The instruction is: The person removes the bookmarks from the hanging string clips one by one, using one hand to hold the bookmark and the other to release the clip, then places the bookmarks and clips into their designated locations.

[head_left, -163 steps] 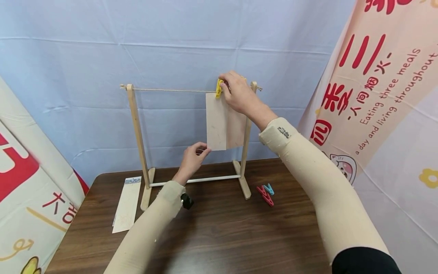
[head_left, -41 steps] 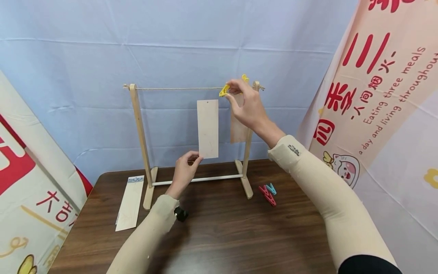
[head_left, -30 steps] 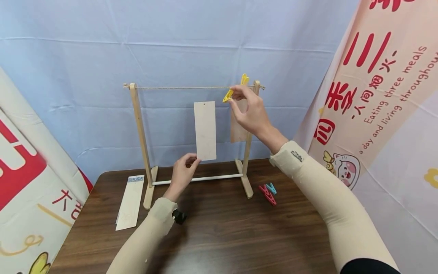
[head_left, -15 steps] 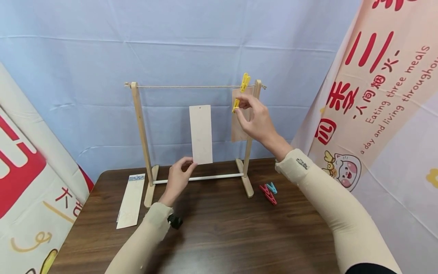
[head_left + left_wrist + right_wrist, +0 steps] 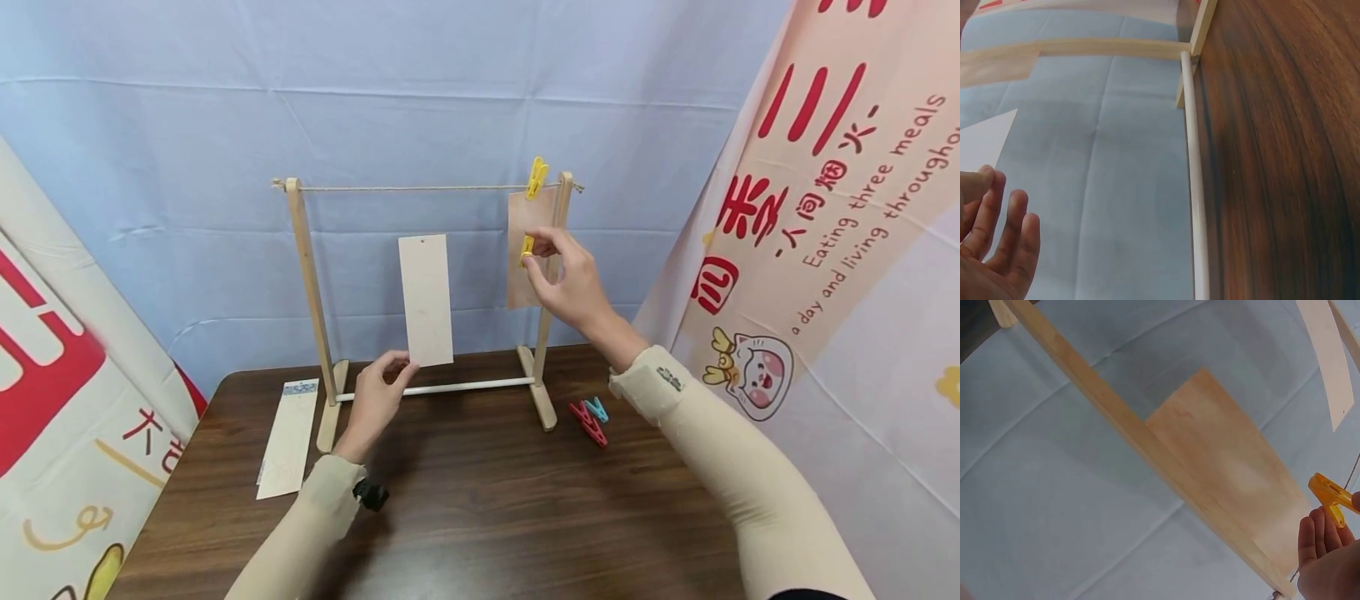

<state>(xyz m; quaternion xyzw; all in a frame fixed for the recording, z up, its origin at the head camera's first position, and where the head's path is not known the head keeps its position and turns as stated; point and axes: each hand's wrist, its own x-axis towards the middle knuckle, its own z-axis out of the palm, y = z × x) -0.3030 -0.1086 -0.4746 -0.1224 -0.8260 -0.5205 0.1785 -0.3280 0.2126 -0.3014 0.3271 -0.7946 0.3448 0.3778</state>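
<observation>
The left hand (image 5: 375, 396) pinches an upright pale card (image 5: 425, 300) by its lower edge; the right hand (image 5: 566, 279), further right, pinches a yellow clothespin (image 5: 527, 248).

Yellow clip (image 5: 1333, 496) mostly behind fingers (image 5: 1321, 530)

Bright even light, soft shadows, wide-angle edge warp, wrist cams blurry.

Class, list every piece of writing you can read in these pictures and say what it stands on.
"Eating three meals throughout" – banner on the right.
"a day and living" – same banner, the line below.
Large red Chinese characters – same banner, cut off and not read.
Red characters on the left banner – cut off, unreadable.
Small mark on the right sleeve – too small.
</observation>
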